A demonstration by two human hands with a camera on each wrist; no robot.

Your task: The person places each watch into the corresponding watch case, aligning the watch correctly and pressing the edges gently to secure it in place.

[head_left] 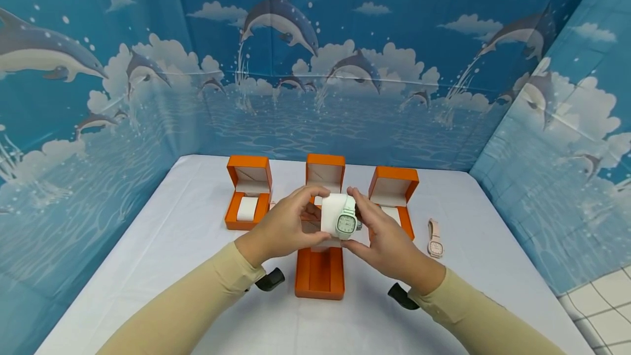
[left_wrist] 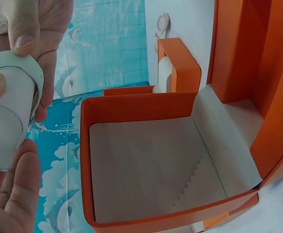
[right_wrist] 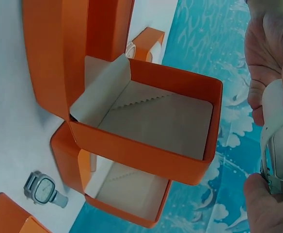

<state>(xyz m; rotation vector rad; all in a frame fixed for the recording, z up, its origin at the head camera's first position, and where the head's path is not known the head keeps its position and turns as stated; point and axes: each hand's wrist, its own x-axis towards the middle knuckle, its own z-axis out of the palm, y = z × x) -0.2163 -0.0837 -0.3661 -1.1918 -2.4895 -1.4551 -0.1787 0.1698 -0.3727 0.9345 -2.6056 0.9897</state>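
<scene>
Both hands hold up a white watch cushion [head_left: 331, 215] with a pale green watch [head_left: 346, 222] strapped around it, its square dial facing the head camera. My left hand [head_left: 288, 223] pinches the cushion's left side between thumb and fingers. On the other side, the thumb and fingers of my right hand [head_left: 391, 240] grip the cushion at the green strap. Below them stands an orange watch box [head_left: 319, 292] with its lid up and its lower part bare inside. The hands and cushion hide part of that lid; its pale lining [left_wrist: 141, 170] shows in the left wrist view.
Three more open orange boxes stand behind: left [head_left: 240, 224], middle [head_left: 325, 159] and right [head_left: 394, 173]. White cushions show in the left and right ones. A pink watch [head_left: 435, 248] lies at the right; a grey watch [right_wrist: 44, 189] appears in the right wrist view.
</scene>
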